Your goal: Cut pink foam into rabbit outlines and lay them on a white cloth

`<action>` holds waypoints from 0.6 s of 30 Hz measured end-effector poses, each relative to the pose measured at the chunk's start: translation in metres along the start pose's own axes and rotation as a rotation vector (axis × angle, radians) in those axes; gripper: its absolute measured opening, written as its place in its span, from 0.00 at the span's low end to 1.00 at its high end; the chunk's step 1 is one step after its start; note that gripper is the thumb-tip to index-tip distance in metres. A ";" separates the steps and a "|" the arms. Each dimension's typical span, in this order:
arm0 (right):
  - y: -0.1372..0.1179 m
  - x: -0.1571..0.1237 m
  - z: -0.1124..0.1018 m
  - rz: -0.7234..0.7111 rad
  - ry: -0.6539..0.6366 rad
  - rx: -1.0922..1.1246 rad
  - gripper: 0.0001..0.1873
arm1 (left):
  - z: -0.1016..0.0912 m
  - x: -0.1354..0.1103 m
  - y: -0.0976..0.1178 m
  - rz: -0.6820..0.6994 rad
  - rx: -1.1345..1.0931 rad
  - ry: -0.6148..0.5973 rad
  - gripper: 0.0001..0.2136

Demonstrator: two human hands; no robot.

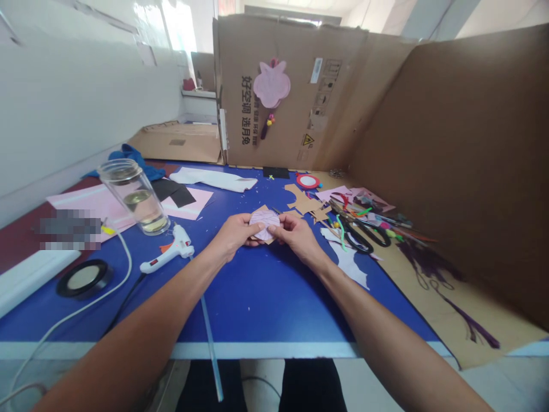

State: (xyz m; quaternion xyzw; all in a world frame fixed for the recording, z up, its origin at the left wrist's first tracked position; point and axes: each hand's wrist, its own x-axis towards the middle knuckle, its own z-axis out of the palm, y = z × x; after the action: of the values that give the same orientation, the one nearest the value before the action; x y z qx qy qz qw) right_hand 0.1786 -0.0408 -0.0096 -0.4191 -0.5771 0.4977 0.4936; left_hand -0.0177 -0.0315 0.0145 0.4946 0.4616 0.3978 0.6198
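Left hand (235, 232), right hand (295, 230) both pinch round lilac felt piece (263, 224), cardboard-backed.

I have both bare forearms stretched forward from the lower corners, converging toward the middle. My left hand (234, 233) and right hand (297, 232) sit close together, fingertips nearly meeting, each grip pinched closed with fingers curled inward.

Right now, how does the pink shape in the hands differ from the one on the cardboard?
The held shape sits between left hand and right hand over the table; the hung shape is upright on the cardboard. The hung shape has beads dangling below; the held shape shows none. Both are pink.
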 end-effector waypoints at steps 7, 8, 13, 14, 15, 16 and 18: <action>-0.001 -0.001 0.004 0.018 -0.036 0.001 0.25 | -0.002 0.003 -0.002 -0.032 -0.005 0.015 0.13; -0.002 0.000 0.003 0.024 -0.040 -0.010 0.25 | -0.002 0.004 -0.002 -0.036 -0.003 0.018 0.12; -0.014 0.004 -0.030 -0.010 0.136 -0.098 0.22 | -0.011 0.008 0.002 0.025 -0.068 0.130 0.13; -0.016 0.004 -0.040 -0.043 0.232 -0.145 0.20 | -0.013 0.008 0.004 0.031 -0.077 0.151 0.13; -0.018 0.004 -0.050 -0.079 0.319 -0.233 0.17 | -0.014 0.008 0.005 0.034 -0.085 0.167 0.13; -0.019 0.004 -0.058 -0.108 0.385 -0.354 0.14 | -0.016 0.008 0.007 0.033 -0.091 0.177 0.14; -0.018 0.002 -0.067 -0.098 0.411 -0.666 0.09 | -0.016 0.008 0.008 0.023 -0.104 0.182 0.14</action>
State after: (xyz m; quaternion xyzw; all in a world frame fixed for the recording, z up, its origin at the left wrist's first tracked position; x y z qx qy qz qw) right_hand 0.2447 -0.0311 0.0098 -0.6192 -0.6154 0.1650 0.4589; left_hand -0.0317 -0.0183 0.0199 0.4290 0.4890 0.4716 0.5953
